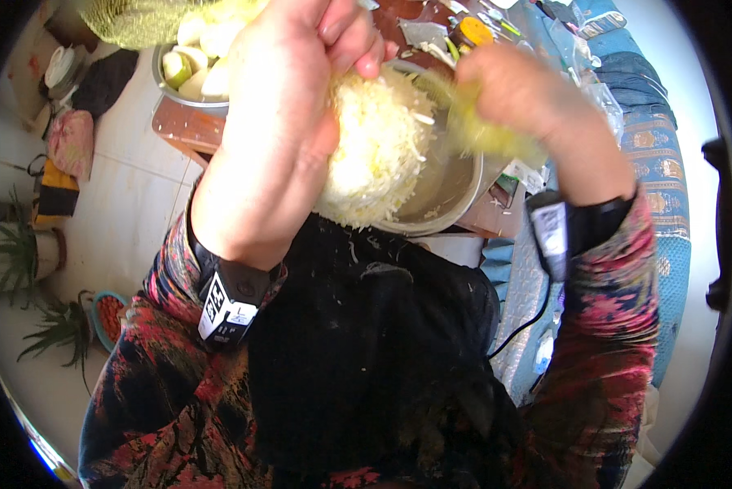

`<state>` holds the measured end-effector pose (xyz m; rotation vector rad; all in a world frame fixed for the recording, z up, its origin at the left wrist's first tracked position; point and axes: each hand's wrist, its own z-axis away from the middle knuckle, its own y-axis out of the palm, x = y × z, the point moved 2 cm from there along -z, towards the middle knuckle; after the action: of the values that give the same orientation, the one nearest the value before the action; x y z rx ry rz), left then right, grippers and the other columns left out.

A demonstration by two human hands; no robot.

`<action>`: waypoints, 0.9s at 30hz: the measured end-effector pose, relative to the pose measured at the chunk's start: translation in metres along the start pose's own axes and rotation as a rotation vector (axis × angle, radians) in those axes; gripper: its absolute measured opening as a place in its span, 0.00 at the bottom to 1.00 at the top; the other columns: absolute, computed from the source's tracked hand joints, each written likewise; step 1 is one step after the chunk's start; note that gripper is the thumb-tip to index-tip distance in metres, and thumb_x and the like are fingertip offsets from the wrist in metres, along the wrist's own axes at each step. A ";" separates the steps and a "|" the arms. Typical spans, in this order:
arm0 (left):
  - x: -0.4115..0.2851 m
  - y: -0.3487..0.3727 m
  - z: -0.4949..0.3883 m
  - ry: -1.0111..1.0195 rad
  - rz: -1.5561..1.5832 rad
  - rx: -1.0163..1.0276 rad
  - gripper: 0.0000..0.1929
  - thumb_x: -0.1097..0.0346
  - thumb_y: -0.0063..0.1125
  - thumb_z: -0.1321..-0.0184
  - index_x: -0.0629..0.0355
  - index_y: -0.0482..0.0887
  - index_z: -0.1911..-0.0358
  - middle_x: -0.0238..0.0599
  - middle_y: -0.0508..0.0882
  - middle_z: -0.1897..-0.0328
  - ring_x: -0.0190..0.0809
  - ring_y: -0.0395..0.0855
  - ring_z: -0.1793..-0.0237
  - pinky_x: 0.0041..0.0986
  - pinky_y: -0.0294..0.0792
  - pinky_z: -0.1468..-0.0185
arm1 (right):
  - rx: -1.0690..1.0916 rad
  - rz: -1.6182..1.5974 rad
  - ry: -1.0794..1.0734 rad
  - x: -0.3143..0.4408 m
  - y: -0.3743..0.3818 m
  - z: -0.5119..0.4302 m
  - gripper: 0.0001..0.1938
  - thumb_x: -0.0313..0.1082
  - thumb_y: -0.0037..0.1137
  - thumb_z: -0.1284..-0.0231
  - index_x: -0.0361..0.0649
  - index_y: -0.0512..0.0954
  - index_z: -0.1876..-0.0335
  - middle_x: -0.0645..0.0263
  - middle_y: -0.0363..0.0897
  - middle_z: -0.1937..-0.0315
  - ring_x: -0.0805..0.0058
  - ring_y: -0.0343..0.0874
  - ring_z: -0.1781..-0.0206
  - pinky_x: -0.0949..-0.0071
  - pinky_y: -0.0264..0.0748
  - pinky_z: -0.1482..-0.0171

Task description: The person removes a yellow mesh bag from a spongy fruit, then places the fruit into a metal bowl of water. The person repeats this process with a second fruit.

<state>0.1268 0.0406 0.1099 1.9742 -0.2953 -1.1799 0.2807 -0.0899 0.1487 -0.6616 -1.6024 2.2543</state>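
A large clump of pale shredded vegetable (375,150) bulges above the near left side of a round metal basin (473,183). Against the clump's left and top my left hand (286,91) is curled, with its fingertips pressed at the upper edge. Whether a cloth or net backs the clump is hidden. My right hand (506,91), blurred by motion, is closed on a yellow-green mesh (494,131) over the basin's right side. Cloudy wetness and stray shreds show on the basin's inner wall.
Peeled vegetable pieces fill a metal bowl (190,101) on a brown wooden table (185,125), with yellow-green netting (140,24) above. Scraps and an orange-topped item (476,30) lie at the back. A blue patterned sofa (653,147) stands right; potted plants (11,250) stand left.
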 end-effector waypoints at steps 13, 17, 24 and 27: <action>0.016 0.002 -0.009 -0.041 -0.090 -0.046 0.28 0.45 0.49 0.27 0.45 0.59 0.84 0.25 0.56 0.88 0.34 0.61 0.81 0.32 0.69 0.56 | -0.321 -1.093 0.737 -0.154 0.147 0.039 0.30 0.45 0.73 0.51 0.42 0.78 0.42 0.58 0.84 0.56 0.65 0.85 0.57 0.64 0.83 0.62; 0.013 0.008 -0.008 -0.030 -0.100 -0.092 0.28 0.45 0.47 0.26 0.46 0.58 0.84 0.25 0.56 0.88 0.35 0.61 0.81 0.34 0.69 0.56 | -0.513 -0.409 0.642 -0.116 0.134 0.055 0.44 0.51 0.75 0.53 0.39 0.69 0.30 0.47 0.73 0.37 0.56 0.75 0.35 0.62 0.70 0.33; 0.017 0.027 -0.018 0.054 -0.091 0.061 0.27 0.44 0.45 0.25 0.46 0.60 0.84 0.26 0.59 0.87 0.36 0.63 0.80 0.36 0.71 0.55 | -0.257 -2.155 0.319 0.034 0.111 0.080 0.51 0.59 0.69 0.44 0.42 0.54 0.22 0.48 0.62 0.29 0.53 0.59 0.25 0.51 0.65 0.31; 0.022 0.037 -0.022 0.074 -0.305 0.153 0.27 0.43 0.44 0.25 0.47 0.61 0.83 0.27 0.60 0.87 0.36 0.66 0.80 0.38 0.72 0.54 | -0.760 -1.597 -0.034 0.053 0.097 0.069 0.59 0.65 0.74 0.55 0.34 0.55 0.25 0.42 0.56 0.27 0.50 0.61 0.26 0.57 0.59 0.27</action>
<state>0.1634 0.0155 0.1286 2.2496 -0.0464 -1.3016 0.2015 -0.1520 0.0660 0.4858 -1.8326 0.4992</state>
